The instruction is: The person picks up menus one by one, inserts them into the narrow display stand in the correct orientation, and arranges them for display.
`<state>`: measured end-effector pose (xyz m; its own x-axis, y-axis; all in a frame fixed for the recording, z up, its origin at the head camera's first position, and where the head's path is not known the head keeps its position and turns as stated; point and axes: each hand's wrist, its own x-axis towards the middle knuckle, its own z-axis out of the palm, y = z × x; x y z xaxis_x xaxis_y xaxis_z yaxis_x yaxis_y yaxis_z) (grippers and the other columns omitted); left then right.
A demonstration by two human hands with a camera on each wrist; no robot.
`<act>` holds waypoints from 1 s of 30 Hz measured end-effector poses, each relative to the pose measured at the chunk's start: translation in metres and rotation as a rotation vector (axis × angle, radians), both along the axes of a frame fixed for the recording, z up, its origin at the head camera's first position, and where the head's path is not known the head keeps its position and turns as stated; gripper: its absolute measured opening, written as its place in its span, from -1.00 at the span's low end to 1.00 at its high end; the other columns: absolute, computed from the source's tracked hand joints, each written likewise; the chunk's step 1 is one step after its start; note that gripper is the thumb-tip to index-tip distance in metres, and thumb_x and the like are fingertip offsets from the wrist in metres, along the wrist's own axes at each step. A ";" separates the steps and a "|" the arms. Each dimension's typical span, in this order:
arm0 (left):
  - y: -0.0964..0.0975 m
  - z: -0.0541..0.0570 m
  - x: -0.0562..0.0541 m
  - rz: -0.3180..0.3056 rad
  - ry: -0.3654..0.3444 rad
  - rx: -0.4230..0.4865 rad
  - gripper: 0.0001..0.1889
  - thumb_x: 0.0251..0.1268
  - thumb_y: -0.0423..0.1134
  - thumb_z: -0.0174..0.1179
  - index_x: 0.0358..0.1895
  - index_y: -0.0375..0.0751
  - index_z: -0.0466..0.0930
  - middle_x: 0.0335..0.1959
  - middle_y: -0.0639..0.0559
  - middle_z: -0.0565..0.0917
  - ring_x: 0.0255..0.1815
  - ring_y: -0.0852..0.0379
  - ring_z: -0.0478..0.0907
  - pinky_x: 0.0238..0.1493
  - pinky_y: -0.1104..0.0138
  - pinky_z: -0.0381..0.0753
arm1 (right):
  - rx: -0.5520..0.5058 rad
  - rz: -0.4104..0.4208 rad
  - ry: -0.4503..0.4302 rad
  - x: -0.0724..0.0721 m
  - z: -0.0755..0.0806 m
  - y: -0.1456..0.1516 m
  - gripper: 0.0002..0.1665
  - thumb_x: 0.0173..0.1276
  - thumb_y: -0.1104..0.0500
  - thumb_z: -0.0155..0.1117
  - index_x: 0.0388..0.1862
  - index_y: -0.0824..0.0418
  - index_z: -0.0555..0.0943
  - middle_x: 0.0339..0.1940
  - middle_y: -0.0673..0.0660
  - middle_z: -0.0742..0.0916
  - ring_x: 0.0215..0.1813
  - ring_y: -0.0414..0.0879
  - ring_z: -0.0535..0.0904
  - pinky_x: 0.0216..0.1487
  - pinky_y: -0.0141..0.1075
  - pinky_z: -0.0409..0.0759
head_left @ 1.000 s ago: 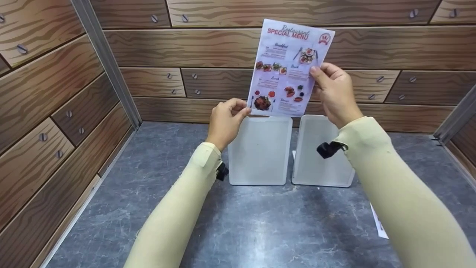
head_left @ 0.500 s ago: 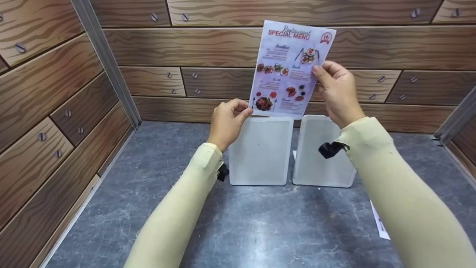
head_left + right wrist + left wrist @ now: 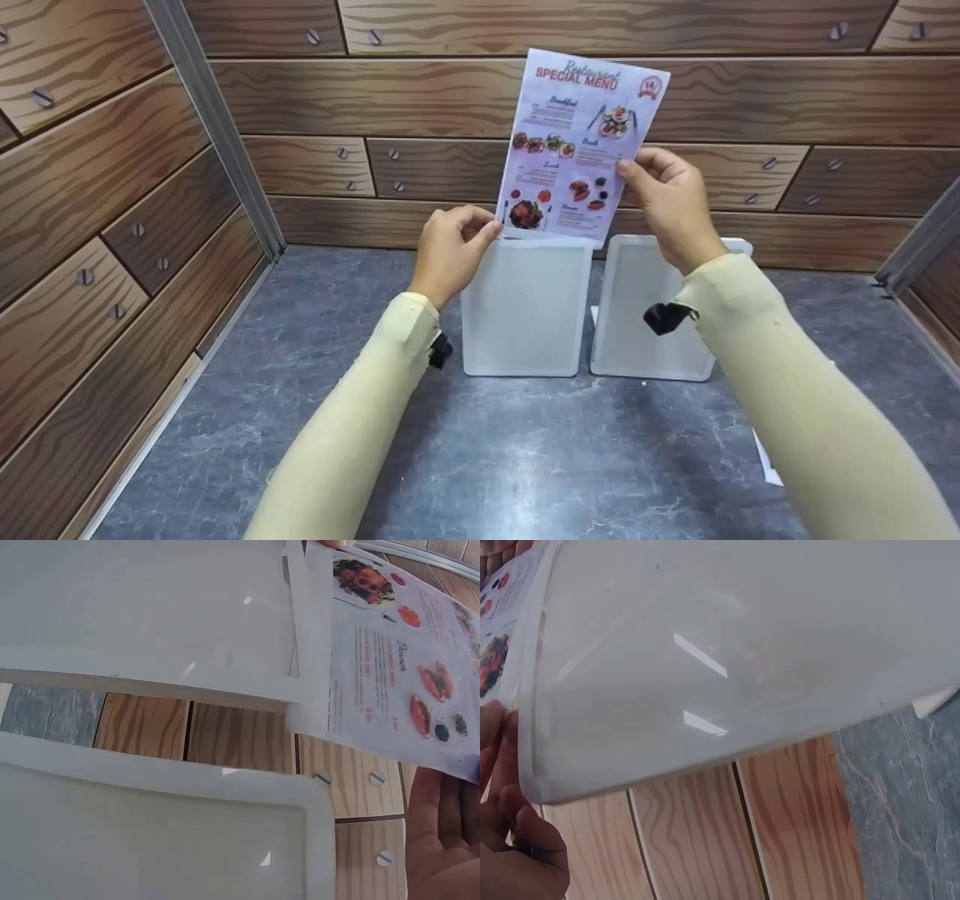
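Observation:
A printed restaurant menu sheet (image 3: 574, 150) stands tilted over the top edge of the left white display stand (image 3: 525, 307). My left hand (image 3: 454, 247) pinches its lower left corner between thumb and fingers, right at the stand's top corner. Partway up the right edge, my right hand (image 3: 671, 202) pinches the sheet with thumb in front. In the right wrist view the bottom edge of the menu (image 3: 397, 667) overlaps the stand's top rim (image 3: 295, 630). The left wrist view shows the blank, glossy face of the stand (image 3: 727, 652) beside the left fingers (image 3: 525, 825).
A second white stand (image 3: 637, 330) is upright just right of the first, a narrow gap between them. Part of a white paper (image 3: 766, 459) shows by the right forearm. Wood-patterned walls (image 3: 450, 97) surround the grey marbled table (image 3: 480, 465).
The menu sheet has come down slightly, its bottom edge now overlapping the left stand's top. My right hand has moved down with it. Both hands keep their pinch.

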<state>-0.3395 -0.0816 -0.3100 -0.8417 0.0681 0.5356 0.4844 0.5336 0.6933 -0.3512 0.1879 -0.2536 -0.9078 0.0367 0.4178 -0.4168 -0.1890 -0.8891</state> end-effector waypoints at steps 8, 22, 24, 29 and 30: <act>-0.011 -0.001 0.001 0.037 0.053 -0.011 -0.84 0.47 -0.17 0.30 -0.19 -0.18 0.78 -0.25 0.00 0.69 -0.14 0.04 0.47 -0.07 0.25 0.47 | 0.023 0.003 0.013 0.001 0.000 -0.010 -0.88 0.46 0.27 0.35 -0.13 0.32 0.74 -0.21 0.08 0.81 -0.16 -0.11 0.74 -0.04 -0.32 0.72; -0.019 0.000 0.003 0.005 0.010 -0.079 -0.78 0.47 -0.12 0.30 -0.13 -0.19 0.81 -0.19 -0.05 0.70 -0.06 -0.01 0.49 0.02 0.19 0.48 | 0.118 -0.051 -0.001 0.000 -0.005 -0.013 -0.90 0.50 0.27 0.30 -0.13 0.30 0.71 -0.26 0.01 0.80 -0.19 -0.17 0.72 -0.07 -0.38 0.69; -0.020 0.000 0.002 0.004 0.005 -0.095 -0.78 0.47 -0.11 0.30 -0.12 -0.18 0.81 -0.18 -0.04 0.69 -0.04 -0.01 0.48 0.02 0.18 0.48 | 0.127 -0.058 0.004 0.000 -0.006 -0.013 -0.89 0.50 0.28 0.30 -0.13 0.30 0.72 -0.26 0.01 0.80 -0.20 -0.17 0.71 -0.06 -0.37 0.69; -0.027 -0.002 0.003 0.025 -0.028 -0.146 -0.78 0.50 -0.08 0.28 -0.10 -0.13 0.82 -0.15 -0.01 0.68 -0.02 0.01 0.47 0.03 0.17 0.47 | 0.183 -0.076 0.000 -0.002 -0.009 -0.019 -0.87 0.51 0.27 0.30 -0.12 0.33 0.70 -0.30 -0.04 0.78 -0.20 -0.20 0.68 -0.06 -0.38 0.65; -0.028 -0.003 0.004 0.025 -0.038 -0.151 -0.77 0.50 -0.08 0.27 -0.09 -0.12 0.82 -0.13 0.00 0.68 -0.01 0.01 0.47 0.04 0.17 0.47 | 0.197 -0.084 0.004 -0.002 -0.010 -0.020 -0.86 0.51 0.26 0.30 -0.11 0.34 0.70 -0.31 -0.05 0.78 -0.20 -0.21 0.67 -0.07 -0.38 0.64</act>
<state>-0.3359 -0.1094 -0.3125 -0.8635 0.1239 0.4889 0.4445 0.6449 0.6217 -0.3537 0.1683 -0.2634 -0.9033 0.0293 0.4280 -0.4274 0.0242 -0.9037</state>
